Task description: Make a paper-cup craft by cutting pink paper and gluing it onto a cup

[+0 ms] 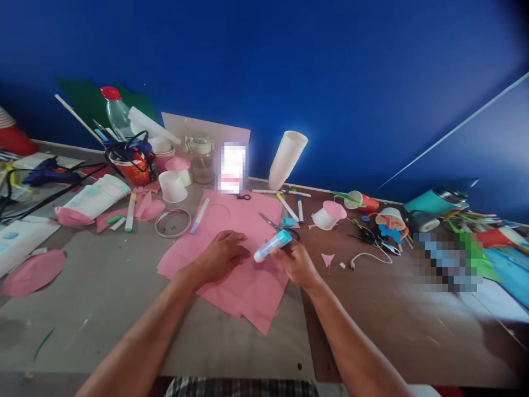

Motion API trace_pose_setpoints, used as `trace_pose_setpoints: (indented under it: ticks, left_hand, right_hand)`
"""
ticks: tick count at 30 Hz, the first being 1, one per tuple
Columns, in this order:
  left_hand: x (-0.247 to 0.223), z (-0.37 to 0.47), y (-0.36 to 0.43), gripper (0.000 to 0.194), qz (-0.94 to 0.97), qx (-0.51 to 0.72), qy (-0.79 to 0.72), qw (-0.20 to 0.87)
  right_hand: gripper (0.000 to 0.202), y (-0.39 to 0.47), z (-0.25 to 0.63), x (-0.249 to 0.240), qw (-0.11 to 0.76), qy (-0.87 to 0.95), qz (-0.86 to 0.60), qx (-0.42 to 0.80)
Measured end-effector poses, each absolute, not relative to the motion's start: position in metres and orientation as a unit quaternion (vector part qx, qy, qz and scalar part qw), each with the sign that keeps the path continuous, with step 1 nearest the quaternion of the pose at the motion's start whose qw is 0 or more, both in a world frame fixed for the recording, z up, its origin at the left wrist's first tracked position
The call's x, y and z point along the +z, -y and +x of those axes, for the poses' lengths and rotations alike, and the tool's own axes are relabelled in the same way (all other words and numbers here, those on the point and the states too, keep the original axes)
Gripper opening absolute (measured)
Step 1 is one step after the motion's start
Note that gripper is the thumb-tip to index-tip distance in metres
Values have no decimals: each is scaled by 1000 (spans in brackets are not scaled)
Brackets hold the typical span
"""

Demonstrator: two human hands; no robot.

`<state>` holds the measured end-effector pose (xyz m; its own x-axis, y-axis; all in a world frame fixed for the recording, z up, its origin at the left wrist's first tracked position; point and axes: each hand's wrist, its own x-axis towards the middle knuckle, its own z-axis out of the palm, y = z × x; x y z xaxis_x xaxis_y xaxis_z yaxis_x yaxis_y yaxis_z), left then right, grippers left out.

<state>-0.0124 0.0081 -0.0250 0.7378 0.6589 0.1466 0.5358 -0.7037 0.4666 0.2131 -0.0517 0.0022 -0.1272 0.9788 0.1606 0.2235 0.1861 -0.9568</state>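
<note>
My right hand (298,263) is closed around a glue stick (270,247) with a clear barrel and a turquoise base, tilted over pink paper. Lying beside it, a turquoise cap (289,222) is close to the scissors (273,223), whose handles are partly hidden behind the glue stick and my hand. My left hand (221,256) rests on the pink paper sheets (248,295), fingers loosely bent and apart, holding nothing. A blue-and-white marker (200,216) lies on the paper's left part, near a faint drawn circle (219,214).
A roll of tape (172,223) and a white paper cup (172,186) stand to the left. Behind the paper are a lit phone (232,167) and a tall stack of white cups (288,160). A cup with a pink top (328,215) stands right, near paper scraps (328,259).
</note>
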Motion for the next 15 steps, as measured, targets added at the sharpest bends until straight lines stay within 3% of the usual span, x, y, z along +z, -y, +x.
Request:
trace_pose_setpoints:
  ticks: [5, 9, 15]
  left_hand:
    - [-24, -11, -8, 27, 910, 144, -332, 204]
    - [-24, -11, -6, 25, 909, 142, -338, 196]
    - [-25, -11, -7, 24, 907, 157, -334, 202]
  right_hand:
    - [28, 53, 201, 2, 374, 684, -485, 396]
    - [31, 56, 211, 7, 310, 677, -465, 479]
    - [40, 50, 216, 4, 424, 625, -504, 419]
